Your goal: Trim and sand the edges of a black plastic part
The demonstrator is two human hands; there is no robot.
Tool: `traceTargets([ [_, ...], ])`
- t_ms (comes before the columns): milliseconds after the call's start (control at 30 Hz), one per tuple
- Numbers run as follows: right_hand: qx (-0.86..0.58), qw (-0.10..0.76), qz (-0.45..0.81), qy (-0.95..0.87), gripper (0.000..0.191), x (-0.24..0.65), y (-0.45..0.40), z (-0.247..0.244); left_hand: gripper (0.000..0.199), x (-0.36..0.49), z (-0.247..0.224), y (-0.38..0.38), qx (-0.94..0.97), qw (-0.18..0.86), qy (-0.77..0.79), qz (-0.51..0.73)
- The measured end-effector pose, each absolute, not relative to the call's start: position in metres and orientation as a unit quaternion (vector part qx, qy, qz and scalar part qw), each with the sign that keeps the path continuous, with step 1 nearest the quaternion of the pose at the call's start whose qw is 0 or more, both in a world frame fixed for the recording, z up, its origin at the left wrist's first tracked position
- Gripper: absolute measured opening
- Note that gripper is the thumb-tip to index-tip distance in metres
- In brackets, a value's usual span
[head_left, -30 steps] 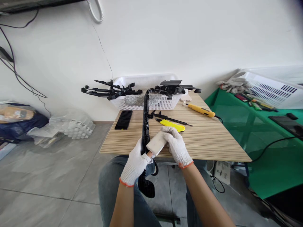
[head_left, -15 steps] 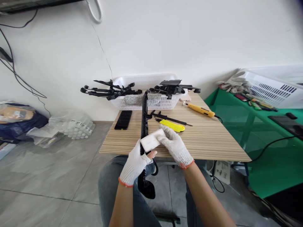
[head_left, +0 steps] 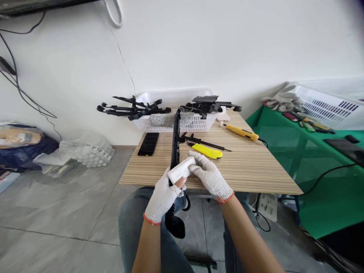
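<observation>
My left hand, in a white glove with the thumb tip bare, is wrapped round a long black plastic part. The part stands lengthwise in front of me, its upper end near the white basket and its wide lower end below the table edge. A white block lies across the part, just above my left thumb. My right hand, also gloved, pinches the block's right end. Beyond my hands are a yellow cutter and a black caliper on the table.
A white basket with black parts stands at the table's back. A black phone lies left, a yellow corded tool right. On the green-covered table at right are gloves and another basket.
The white block has turned, showing a narrower face, and sits slightly lower. The black part's upper end has shifted a little to the right.
</observation>
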State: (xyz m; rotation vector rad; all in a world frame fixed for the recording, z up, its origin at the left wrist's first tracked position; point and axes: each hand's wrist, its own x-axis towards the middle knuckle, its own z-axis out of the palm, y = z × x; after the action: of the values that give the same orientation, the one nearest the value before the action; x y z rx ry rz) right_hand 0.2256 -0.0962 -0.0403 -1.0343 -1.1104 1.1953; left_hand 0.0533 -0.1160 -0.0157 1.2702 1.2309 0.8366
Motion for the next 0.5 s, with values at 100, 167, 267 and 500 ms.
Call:
traceTargets([
  [100,-0.455,0.605,0.477,-0.446,0.054,0.225,-0.092,-0.045,0.051,0.054,-0.014,-0.116,0.539,0.559,0.519,0.357],
  [167,-0.474,0.622,0.455,-0.427,0.054,0.226,-0.091,-0.046,0.051,0.054,-0.015,-0.116,0.546,0.56,0.508,0.361],
  [267,-0.484,0.625,0.448,-0.417,0.054,0.227,-0.091,-0.044,0.05,0.051,-0.018,-0.115,0.559,0.559,0.495,0.359],
  [500,-0.501,0.602,0.443,-0.437,0.056,0.228,-0.094,-0.039,0.059,0.044,-0.023,-0.113,0.602,0.529,0.485,0.35],
])
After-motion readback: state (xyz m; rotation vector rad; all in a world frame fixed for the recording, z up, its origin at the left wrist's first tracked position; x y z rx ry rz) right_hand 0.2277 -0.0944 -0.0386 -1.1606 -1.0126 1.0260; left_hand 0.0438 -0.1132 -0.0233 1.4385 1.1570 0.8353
